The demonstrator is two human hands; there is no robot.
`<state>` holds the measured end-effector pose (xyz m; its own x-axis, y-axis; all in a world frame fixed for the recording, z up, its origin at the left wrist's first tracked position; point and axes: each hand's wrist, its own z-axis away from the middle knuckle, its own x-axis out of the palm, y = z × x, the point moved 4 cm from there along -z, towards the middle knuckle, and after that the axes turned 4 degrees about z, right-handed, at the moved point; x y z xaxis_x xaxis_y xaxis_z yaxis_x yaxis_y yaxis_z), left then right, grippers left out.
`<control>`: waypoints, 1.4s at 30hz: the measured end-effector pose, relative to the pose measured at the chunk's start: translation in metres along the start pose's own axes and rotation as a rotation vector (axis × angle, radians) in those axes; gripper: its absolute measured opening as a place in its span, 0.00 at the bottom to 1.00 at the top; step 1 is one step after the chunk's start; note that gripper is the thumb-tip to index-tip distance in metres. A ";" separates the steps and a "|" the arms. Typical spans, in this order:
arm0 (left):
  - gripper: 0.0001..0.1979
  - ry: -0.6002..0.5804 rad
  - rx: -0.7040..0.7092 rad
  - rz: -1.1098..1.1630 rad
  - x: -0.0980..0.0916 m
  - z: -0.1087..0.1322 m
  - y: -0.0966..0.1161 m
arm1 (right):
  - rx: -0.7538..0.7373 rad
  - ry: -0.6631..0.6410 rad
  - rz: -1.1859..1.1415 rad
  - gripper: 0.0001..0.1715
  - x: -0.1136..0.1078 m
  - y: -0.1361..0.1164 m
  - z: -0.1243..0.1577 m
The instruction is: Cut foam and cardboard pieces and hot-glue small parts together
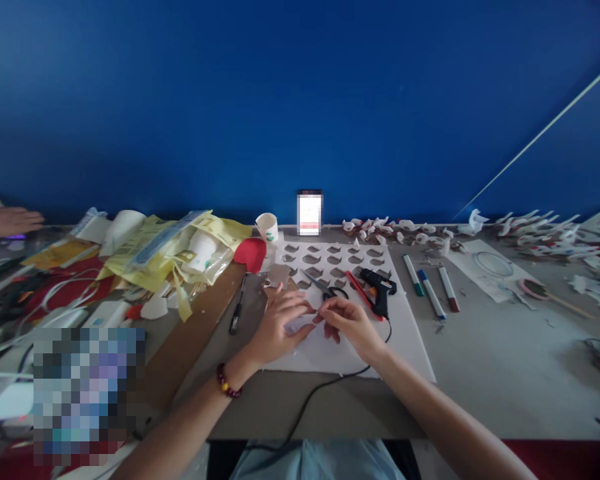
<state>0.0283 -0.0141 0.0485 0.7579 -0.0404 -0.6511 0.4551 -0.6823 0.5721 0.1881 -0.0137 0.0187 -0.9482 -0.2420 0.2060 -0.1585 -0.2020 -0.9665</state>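
Observation:
Over a white foam board (400, 340) with rows of leaf-shaped cutouts, my two hands meet near the middle. My left hand (285, 323) has its fingers spread, thumb apart, with fingertips close to my right hand. My right hand (343, 321) is pinched at thumb and forefinger; anything between them is too small to make out. Just beyond the hands lie black-handled scissors (330, 288) and a red cutter (364, 293). A black glue gun (380, 290) rests on the board's right side, its cord running beneath my right wrist.
Markers (431, 295) lie right of the board, a pen (237, 310) left. A paper cup (267, 227) and a lit phone (310, 213) stand behind. White paper pieces (415, 230) line the back right. Yellow packaging (150, 260) clutters the left; another person's hand (13, 221) shows far left.

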 end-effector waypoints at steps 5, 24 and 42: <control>0.05 0.147 0.032 -0.010 -0.003 0.002 0.000 | -0.026 -0.051 -0.061 0.19 0.004 0.000 0.002; 0.11 0.192 0.110 -0.079 0.000 0.011 0.008 | 0.148 -0.032 -0.232 0.16 0.010 0.009 0.006; 0.09 0.197 0.114 -0.092 0.000 0.010 0.011 | 0.196 -0.046 -0.260 0.16 0.014 0.015 0.007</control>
<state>0.0285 -0.0285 0.0498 0.7975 0.1612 -0.5814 0.4789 -0.7551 0.4476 0.1746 -0.0264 0.0076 -0.8685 -0.2003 0.4534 -0.3334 -0.4408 -0.8334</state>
